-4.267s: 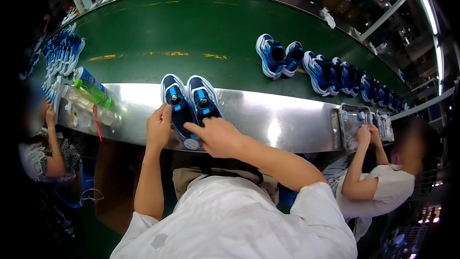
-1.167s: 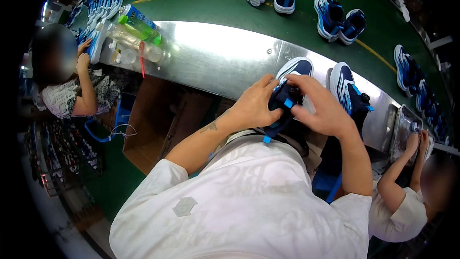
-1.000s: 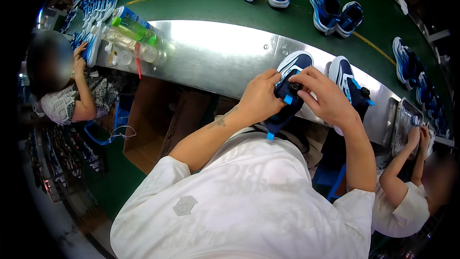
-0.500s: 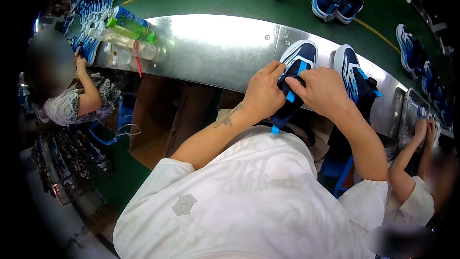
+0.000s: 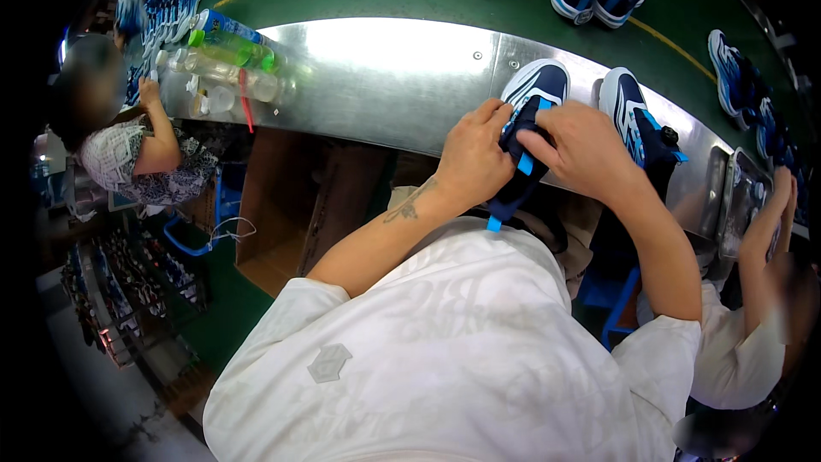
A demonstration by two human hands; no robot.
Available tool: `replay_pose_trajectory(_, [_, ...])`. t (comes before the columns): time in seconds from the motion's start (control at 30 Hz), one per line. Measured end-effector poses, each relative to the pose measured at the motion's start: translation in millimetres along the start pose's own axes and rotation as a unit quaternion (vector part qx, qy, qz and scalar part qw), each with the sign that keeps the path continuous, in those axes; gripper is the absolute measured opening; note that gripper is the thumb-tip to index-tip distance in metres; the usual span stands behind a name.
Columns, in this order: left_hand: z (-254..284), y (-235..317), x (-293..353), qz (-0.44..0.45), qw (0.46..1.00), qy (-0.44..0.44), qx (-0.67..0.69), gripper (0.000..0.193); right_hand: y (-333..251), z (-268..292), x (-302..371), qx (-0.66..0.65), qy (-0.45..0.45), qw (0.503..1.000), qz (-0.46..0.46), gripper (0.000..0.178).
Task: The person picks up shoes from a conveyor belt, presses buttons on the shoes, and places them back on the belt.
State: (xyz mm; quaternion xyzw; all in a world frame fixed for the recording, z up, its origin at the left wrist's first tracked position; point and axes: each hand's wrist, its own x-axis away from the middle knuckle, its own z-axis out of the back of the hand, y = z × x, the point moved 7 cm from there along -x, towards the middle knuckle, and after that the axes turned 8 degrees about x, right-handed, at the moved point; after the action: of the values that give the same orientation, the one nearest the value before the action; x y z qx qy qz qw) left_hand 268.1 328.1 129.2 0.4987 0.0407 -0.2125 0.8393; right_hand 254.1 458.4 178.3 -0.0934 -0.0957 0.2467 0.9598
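Brushed silver metal ledge [image 5: 368, 77] borders a flat green surface [image 5: 479, 4]. Toe on the ledge, heel overhanging its near edge, a navy-and-white sneaker with bright blue tabs [image 5: 540, 84] is gripped at its side by the left hand [image 5: 475, 154]. The right hand [image 5: 580, 150] bunches around its tongue, fingertips hidden. Beside it stands a matching black-dialled sneaker [image 5: 631, 115].

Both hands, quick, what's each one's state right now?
Left hand: closed on the side of a navy-and-white sneaker.
Right hand: curled over that sneaker; whether gripping, can't tell.
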Motion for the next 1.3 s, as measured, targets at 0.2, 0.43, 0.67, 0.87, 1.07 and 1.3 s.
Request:
replay_pose_trajectory(0.2, [0.2,-4.7,1.1,0.006,1.0,-0.002,-0.01,0.048,-7.9,22.9,12.5,0.024,0.157,0.978,0.138,0.031])
replay_pose_trajectory(0.43, [-1.0,-6.0,0.8,-0.004,1.0,-0.003,-0.016,0.05,-1.3,6.1,13.9,-0.011,0.105,0.993,0.054,0.032])
replay_pose_trajectory(0.67, [-2.0,-6.1,0.4,0.015,0.999,-0.015,-0.024,0.048,0.1,-3.2,9.3,-0.009,0.037,0.999,-0.004,0.031])
replay_pose_trajectory(0.87, [-0.9,-1.6,-0.1,0.01,0.999,-0.012,-0.034,0.048,-2.3,11.9,6.4,-0.035,0.159,0.98,0.115,0.031])
replay_pose_trajectory(1.07, [0.4,-0.6,3.6,0.012,0.999,-0.009,-0.044,0.05,6.4,-14.5,4.5,-0.102,0.12,0.987,-0.041,0.036])
replay_pose_trajectory(1.3, [0.5,-0.7,5.1,0.017,0.998,-0.017,-0.059,0.049,-0.5,10.9,3.4,-0.108,0.237,0.961,0.095,0.046])
